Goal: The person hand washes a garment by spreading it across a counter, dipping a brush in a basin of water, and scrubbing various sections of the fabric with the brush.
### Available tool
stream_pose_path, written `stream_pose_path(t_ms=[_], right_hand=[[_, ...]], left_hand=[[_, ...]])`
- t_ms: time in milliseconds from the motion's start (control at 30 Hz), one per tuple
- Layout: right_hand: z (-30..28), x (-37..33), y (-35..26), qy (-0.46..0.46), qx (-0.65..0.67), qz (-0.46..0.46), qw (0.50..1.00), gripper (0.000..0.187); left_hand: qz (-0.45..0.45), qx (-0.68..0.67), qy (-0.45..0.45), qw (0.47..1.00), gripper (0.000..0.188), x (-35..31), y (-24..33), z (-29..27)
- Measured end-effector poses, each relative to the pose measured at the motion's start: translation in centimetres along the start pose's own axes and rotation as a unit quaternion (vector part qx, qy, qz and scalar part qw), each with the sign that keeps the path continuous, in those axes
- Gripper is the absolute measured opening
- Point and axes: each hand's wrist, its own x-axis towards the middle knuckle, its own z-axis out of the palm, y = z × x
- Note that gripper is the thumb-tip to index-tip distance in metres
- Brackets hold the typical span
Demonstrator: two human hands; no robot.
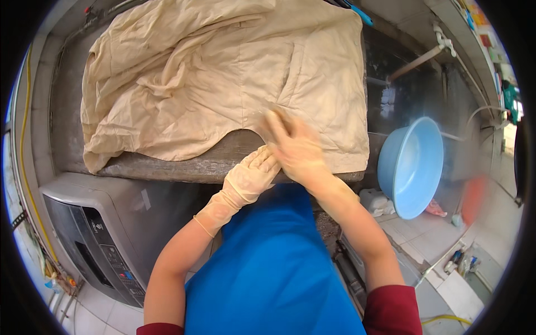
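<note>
A beige garment (206, 84), creased and damp-looking, lies spread over a dark slab (223, 153). My right hand (296, 148), in a pale rubber glove, is over the garment's near edge and smeared by motion. A dark blurred shape shows at its fingertips; whether it holds something cannot be made out. Close beside its wrist is my left hand (254, 173), gloved too, at the slab's near edge. Its fingers are bent and pressed together, their tips partly hidden by my right hand. What they grip, if anything, does not show.
A grey washing machine (106, 223) stands left below the slab. To the right, a light blue basin (419, 167) rests tilted near a dark wet tank area with a pipe and tap (444, 42). A blue handle (362, 14) pokes out behind the garment. My blue apron (262, 268) touches the slab's front.
</note>
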Motion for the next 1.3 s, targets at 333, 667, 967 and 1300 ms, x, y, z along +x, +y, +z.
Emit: stream_pose_path(t_ms=[333,667,967,1300], right_hand=[[-0.3,2.5,0.7,-0.04,-0.019,-0.023,0.999,0.07],[-3.5,6.4,3.8,-0.091,-0.109,-0.047,0.989,0.07],[-4.8,8.1,3.0,-0.051,0.004,-0.01,0.999,0.054],[-4.8,12.6,8.3,-0.011,-0.092,-0.042,0.995,0.065]], left_hand=[[0.013,-0.004,0.049,0.999,0.058,0.6,0.3,-0.4],[-0.117,-0.006,0.003,0.993,0.105,2.6,0.8,-0.8],[-0.11,0.102,-0.044,0.988,0.069,1.8,1.0,0.4],[-0.104,0.066,-0.022,0.992,0.111,2.4,0.9,-0.4]])
